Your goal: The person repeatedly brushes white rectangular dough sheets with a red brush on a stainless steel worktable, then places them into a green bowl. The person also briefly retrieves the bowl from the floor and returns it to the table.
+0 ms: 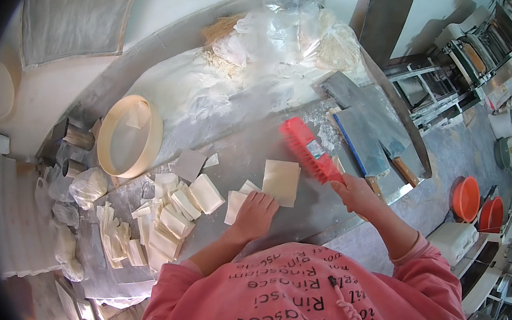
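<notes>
Cut dough stacks (161,219) lie at the left of the floured table (255,153). The left hand (255,214) rests open, flat on a dough sheet (281,181), pinning it. The right hand (354,191) grips a red brush (310,152) just beside that sheet. Light, even strokes away from the pinning hand would probably keep the sheet from shifting.

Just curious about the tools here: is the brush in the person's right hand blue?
No, the brush gripped by the right hand is red, held above the floured metal table.
</notes>
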A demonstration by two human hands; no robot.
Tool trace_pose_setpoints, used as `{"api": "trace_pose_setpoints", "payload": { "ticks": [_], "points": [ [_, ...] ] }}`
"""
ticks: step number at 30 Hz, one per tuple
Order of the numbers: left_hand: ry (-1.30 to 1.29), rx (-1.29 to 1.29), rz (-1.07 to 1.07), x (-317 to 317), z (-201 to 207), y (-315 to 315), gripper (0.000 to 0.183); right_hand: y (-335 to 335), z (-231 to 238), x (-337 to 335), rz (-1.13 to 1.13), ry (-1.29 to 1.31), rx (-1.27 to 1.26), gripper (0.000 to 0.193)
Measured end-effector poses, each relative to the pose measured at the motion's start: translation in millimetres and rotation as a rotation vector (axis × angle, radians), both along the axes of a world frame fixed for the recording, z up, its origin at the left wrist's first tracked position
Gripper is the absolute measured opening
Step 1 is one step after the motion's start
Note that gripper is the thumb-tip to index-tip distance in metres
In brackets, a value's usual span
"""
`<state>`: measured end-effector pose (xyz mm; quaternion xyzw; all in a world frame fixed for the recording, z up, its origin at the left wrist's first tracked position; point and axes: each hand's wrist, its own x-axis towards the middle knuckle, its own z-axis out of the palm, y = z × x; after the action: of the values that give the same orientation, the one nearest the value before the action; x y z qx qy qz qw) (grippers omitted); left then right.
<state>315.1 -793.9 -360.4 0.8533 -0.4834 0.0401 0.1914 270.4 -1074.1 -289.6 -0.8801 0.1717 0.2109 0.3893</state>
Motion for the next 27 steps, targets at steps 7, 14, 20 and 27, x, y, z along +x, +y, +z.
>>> {"api": "trace_pose_setpoints", "payload": {
  "ticks": [7,14,20,27],
  "points": [
    [-0.062,0.085,-0.040,20.2,10.2,-5.2,0.013,5.2,6.6,-8.8,-0.018,0.078,0.200,0.038],
    [0.050,0.131,0.005,-2.6,51.6,50.9,0.025,4.8,16.1,-13.4,0.066,0.075,0.170,0.037],
    [0.109,0.202,0.027,-9.7,12.4,8.2,0.053,14.4,8.3,7.1,0.303,0.326,0.320,0.039],
    [0.021,0.136,0.007,0.0,8.2,8.9,0.033,4.1,2.9,-5.0,0.362,0.254,0.259,0.038]
  ]
}}
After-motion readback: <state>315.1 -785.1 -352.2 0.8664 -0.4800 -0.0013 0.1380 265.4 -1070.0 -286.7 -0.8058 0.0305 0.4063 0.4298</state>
